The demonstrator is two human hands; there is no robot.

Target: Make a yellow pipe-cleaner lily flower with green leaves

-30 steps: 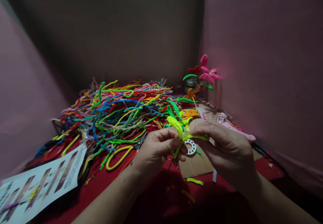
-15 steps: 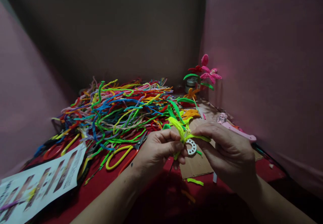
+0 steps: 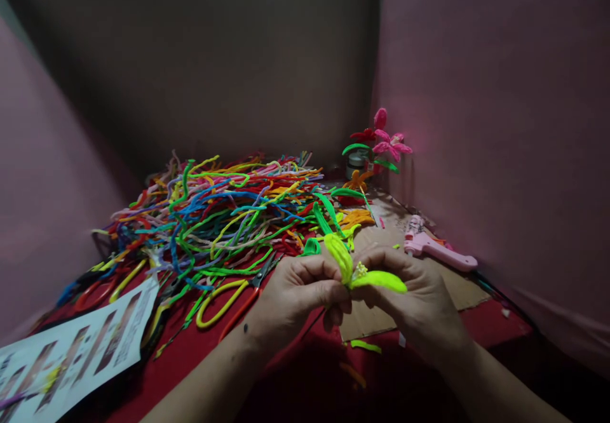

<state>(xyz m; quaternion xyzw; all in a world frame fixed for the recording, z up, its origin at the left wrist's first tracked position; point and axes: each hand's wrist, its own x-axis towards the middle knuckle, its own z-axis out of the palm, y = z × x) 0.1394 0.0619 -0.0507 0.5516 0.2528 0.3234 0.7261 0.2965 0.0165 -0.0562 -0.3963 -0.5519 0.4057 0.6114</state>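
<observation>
A yellow-green pipe-cleaner flower (image 3: 339,255) is held between my two hands. One of its petals points up and another lies out to the right, with pale yellow stamens between them. My left hand (image 3: 305,289) pinches the flower's base between thumb and fingers. Closed at the base of the right-hand petal, my right hand (image 3: 412,296) has its fingertips partly hidden behind that petal. Below the hands, a piece of cardboard (image 3: 365,324) lies on the red cloth (image 3: 286,372).
A heap of coloured pipe cleaners (image 3: 229,213) fills the back left. Scissors (image 3: 223,299) and a printed sheet (image 3: 90,353) lie at the left. On the right rests a pink glue gun (image 3: 441,250). Pink pipe-cleaner flowers (image 3: 393,145) stand at the back.
The flower has been turned, so a broad petal now faces right and the stamens show. The white ring with holes beneath it is out of sight. My view has shifted slightly.
</observation>
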